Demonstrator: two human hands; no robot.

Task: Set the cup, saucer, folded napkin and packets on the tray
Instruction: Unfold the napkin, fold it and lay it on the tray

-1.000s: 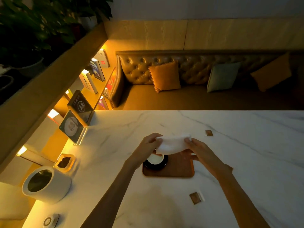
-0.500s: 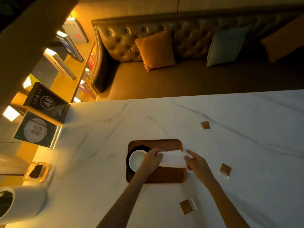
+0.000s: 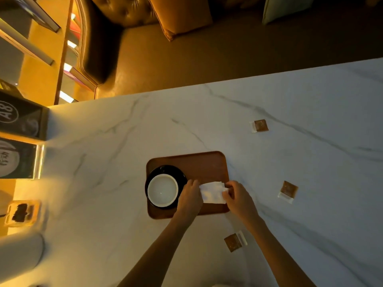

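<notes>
- We see the folded white napkin (image 3: pixel 213 192) over the right part of the wooden tray (image 3: pixel 199 162), pinched at both ends by our hands; whether it already rests on the tray we cannot tell.
- Our left hand (image 3: pixel 189 198) grips the napkin's left edge with thumb and fingers closed on it, just beside the cup.
- Our right hand (image 3: pixel 238 196) pinches the napkin's right edge near the tray's right rim, fingers curled in.
- The white cup (image 3: pixel 162 190) stands upright on the black saucer (image 3: pixel 165 169), and both sit on the left part of the tray; the cup looks empty.
- The tray lies flat on the white marble counter (image 3: pixel 103 204), its far half bare.
- Three small brown packets lie on the counter, off the tray: the far packet (image 3: pixel 260 125) beyond the tray to the right, the right packet (image 3: pixel 288 191) well apart from the tray's right rim, and the near packet (image 3: pixel 235 242) in front of the tray, just beside our right forearm.
- At the counter's left edge stand two dark sign cards (image 3: pixel 20 141) and a small dish (image 3: pixel 21 212) with something dark in it.
- Beyond the counter is a tufted sofa (image 3: pixel 186 59) with an orange cushion (image 3: pixel 180 15).
</notes>
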